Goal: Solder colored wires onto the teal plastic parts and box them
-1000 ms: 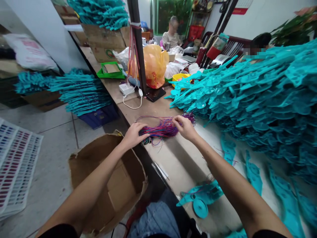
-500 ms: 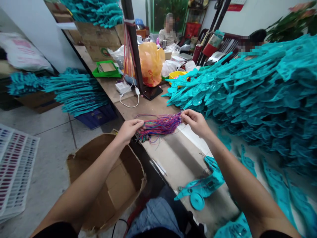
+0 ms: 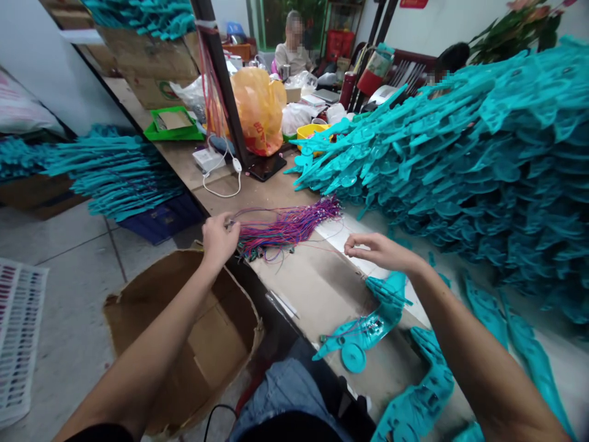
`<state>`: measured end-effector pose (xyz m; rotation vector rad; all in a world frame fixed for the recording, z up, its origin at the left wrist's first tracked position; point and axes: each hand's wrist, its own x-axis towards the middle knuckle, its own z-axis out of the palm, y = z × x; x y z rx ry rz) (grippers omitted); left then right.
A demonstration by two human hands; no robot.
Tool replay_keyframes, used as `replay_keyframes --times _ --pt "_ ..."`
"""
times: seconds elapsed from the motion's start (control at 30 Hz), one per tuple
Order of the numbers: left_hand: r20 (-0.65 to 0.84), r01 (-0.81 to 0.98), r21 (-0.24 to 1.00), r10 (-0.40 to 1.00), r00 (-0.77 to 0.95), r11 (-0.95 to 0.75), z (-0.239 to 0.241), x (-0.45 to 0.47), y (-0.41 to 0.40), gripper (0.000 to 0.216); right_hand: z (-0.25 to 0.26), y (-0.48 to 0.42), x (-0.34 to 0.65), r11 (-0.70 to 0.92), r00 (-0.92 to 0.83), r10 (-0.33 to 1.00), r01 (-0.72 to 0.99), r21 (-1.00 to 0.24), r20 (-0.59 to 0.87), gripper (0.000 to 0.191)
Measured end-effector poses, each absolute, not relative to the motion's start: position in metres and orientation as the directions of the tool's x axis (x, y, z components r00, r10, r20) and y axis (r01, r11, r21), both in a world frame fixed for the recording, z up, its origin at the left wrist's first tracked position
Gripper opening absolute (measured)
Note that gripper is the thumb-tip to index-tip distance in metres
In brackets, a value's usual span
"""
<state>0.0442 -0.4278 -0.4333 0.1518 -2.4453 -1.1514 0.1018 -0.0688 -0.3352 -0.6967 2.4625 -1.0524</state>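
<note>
A bundle of thin purple, red and blue wires (image 3: 289,226) lies across the table, with small pale ends at its right and small dark parts at its left. At the bundle's left end, my left hand (image 3: 219,240) has its fingers curled in a pinch, where a thin wire meets the fingertips. My right hand (image 3: 384,250) is closed at thumb and forefinger, to the right of the bundle and apart from it. A thin reddish wire runs from those fingertips back towards the bundle. Below lies a turquoise plastic part (image 3: 368,334) with a round disc and wires on it.
A tall stack of turquoise parts (image 3: 451,147) fills the right side. An open cardboard box (image 3: 184,344) stands on the floor at left. Farther back are an orange bag (image 3: 257,110), a green tray (image 3: 172,126), a dark post (image 3: 225,92) and a seated person (image 3: 294,55).
My right hand has left the bundle's right end and come nearer and rightward, drawing out a thin wire. My left hand has lifted slightly off the bundle's left end. The view has shifted.
</note>
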Motion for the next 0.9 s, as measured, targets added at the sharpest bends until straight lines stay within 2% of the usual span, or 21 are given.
replay_keyframes --times 0.03,0.1,0.17,0.23,0.3,0.37,0.47,0.53,0.67,0.77,0.83,0.9 --pt "0.431 0.150 0.689 -0.235 -0.871 0.709 -0.431 0.053 -0.424 0.028 -0.334 -0.063 0.103 0.598 -0.828 -0.542 -0.262 -0.757 -0.142 0.036" --pt "0.533 0.322 0.573 -0.044 -0.845 0.754 -0.426 0.076 -0.406 0.039 -0.333 -0.060 0.106 0.588 -0.848 -0.511 -0.229 -0.776 -0.138 0.037" --pt "0.465 0.471 0.498 0.234 -0.854 0.728 -0.423 0.099 -0.378 0.053 -0.333 -0.066 0.106 0.567 -0.852 -0.509 -0.225 -0.792 -0.122 0.038" --pt "0.372 0.503 0.445 0.358 -0.857 0.741 -0.423 0.112 -0.350 0.059 -0.332 -0.077 0.107 0.537 -0.849 -0.519 -0.236 -0.810 -0.097 0.038" --pt "0.345 0.468 0.468 0.333 -0.878 0.749 -0.421 0.111 -0.333 0.042 -0.330 -0.084 0.107 0.514 -0.848 -0.525 -0.250 -0.821 -0.071 0.037" --pt "0.364 0.439 0.597 0.261 -0.894 0.671 -0.410 0.099 -0.331 0.028 -0.331 -0.085 0.105 0.502 -0.871 -0.492 -0.264 -0.823 -0.020 0.036" --pt "0.363 0.407 0.822 0.185 -0.913 0.399 -0.370 0.077 -0.348 0.022 -0.337 -0.076 0.095 0.527 -0.931 -0.352 -0.282 -0.802 0.095 0.034" --pt "0.352 0.380 0.891 0.153 -0.924 0.248 -0.334 0.066 -0.359 0.019 -0.344 -0.070 0.083 0.559 -0.951 -0.257 -0.292 -0.776 0.172 0.032" --pt "0.398 0.414 0.899 0.132 -0.908 0.144 -0.278 0.057 -0.361 0.018 -0.360 -0.067 0.050 0.591 -0.956 -0.089 -0.277 -0.757 0.281 0.027" --pt "0.405 0.418 0.902 0.128 -0.906 0.105 -0.263 0.053 -0.350 0.015 -0.367 -0.068 0.030 0.580 -0.954 0.051 -0.213 -0.786 0.296 0.027" --pt "0.396 0.410 0.908 0.142 -0.907 0.084 -0.263 0.048 -0.343 0.013 -0.368 -0.069 0.024 0.563 -0.956 0.081 -0.189 -0.805 0.282 0.029" --pt "0.381 0.393 0.917 0.137 -0.914 0.072 -0.265 0.041 -0.340 0.011 -0.369 -0.069 0.026 0.498 -0.974 0.034 -0.178 -0.849 0.224 0.034"
